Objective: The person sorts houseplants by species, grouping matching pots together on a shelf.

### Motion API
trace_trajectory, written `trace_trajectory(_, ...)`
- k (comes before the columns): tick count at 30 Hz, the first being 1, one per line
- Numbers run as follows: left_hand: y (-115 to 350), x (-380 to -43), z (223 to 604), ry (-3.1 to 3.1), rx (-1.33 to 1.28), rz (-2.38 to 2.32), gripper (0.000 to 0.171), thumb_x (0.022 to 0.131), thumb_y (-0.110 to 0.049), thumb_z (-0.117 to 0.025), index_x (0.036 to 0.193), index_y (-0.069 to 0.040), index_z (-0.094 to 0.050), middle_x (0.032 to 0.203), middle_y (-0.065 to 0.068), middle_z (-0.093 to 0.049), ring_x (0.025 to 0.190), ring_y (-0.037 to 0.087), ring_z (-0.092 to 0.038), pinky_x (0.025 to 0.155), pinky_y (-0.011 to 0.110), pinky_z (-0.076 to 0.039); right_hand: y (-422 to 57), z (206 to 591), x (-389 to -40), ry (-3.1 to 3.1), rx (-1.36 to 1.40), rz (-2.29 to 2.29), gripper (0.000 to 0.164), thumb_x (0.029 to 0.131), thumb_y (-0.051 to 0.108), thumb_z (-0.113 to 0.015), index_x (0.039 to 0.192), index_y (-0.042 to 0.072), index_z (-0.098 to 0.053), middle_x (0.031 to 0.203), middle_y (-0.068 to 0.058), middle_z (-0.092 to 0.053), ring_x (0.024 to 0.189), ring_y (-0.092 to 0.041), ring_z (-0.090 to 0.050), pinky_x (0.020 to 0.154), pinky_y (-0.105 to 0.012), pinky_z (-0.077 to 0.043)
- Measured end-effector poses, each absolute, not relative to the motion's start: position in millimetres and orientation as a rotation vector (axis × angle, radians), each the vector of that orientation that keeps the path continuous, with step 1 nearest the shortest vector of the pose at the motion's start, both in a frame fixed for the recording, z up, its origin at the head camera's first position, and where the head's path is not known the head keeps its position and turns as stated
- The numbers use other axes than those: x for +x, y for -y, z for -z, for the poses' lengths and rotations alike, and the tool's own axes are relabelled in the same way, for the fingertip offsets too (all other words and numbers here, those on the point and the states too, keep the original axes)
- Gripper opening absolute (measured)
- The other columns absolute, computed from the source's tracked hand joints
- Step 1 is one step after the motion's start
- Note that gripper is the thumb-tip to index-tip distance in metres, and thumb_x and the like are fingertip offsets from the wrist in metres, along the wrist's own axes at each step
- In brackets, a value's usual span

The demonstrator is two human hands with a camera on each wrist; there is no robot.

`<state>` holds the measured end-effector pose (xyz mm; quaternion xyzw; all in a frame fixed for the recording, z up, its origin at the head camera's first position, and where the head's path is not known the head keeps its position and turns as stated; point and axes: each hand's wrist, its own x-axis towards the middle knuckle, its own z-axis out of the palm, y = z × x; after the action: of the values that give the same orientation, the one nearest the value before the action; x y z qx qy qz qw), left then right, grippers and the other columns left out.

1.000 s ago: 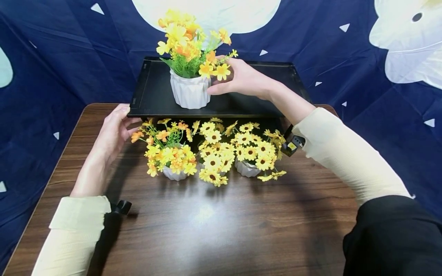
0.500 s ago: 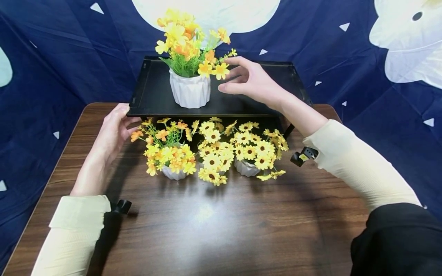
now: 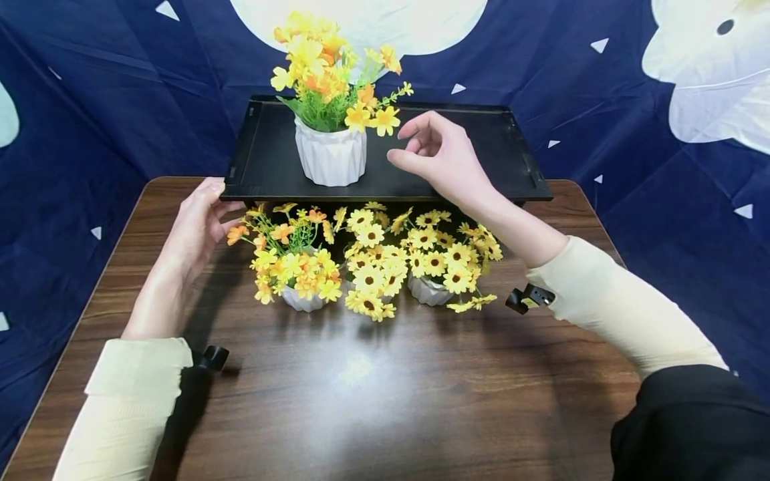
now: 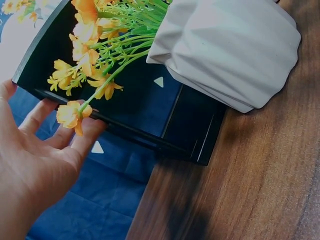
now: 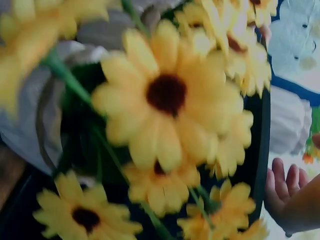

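A black two-tier shelf [image 3: 457, 157] stands at the back of the table. My left hand [image 3: 201, 217] holds its top board at the front left corner, thumb on top and fingers lower; the left wrist view shows the fingers [image 4: 60, 132] at the shelf's side. On the board, left of centre, stands a white ribbed pot [image 3: 331, 157] with yellow and orange flowers [image 3: 319, 73]. My right hand [image 3: 448, 157] hovers right of that pot, apart from it, fingers loosely bent and holding nothing. In the right wrist view, the right hand [image 5: 285, 192] shows beyond the daisies [image 5: 165, 95].
Below the board stand a pot with orange and yellow flowers [image 3: 297, 274] and two pots of dark-centred yellow daisies [image 3: 369, 267]. Their blooms stick out past the shelf's front edge. The wooden table [image 3: 385, 401] extends toward me; a blue patterned cloth [image 3: 577, 87] hangs behind.
My right hand has let go of the upper flowerpot and drawn away to the right, its fingers bending loosely. The pot stays in place. The left hand keeps its hold on the shelf.
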<state>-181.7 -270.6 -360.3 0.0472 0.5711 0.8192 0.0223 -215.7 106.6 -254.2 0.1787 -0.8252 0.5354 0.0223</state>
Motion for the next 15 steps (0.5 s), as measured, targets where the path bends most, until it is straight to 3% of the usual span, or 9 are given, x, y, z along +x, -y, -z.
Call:
trace_trajectory(10,271,-181,361,-1.750,0.146,-2.551,0.016,0.105,-0.025,-0.057,0.113,-0.014,-0.064,0.106,-0.005,-0.073,0.097,0.011,-0.069,0.082,0.023,-0.059,-91,265,-184,2.445,0.515,-1.706,0.016,0.091,0.025,-0.077,0.101,0.015,-0.070,0.084,0.003,-0.065,0.078,-0.019,-0.061,0.075,-0.025,-0.049)
trace_trajectory(15,270,-181,361,-1.744,0.141,-2.553,0.016,0.105,-0.025,-0.058,0.113,-0.014,-0.065,0.106,-0.005,-0.073,0.097,0.011,-0.069,0.082,0.023,-0.058,-84,273,-171,2.385,0.590,-1.753,0.014,0.093,0.021,-0.075,0.104,0.013,-0.070,0.085,0.001,-0.066,0.079,-0.019,-0.064,0.078,-0.027,-0.053)
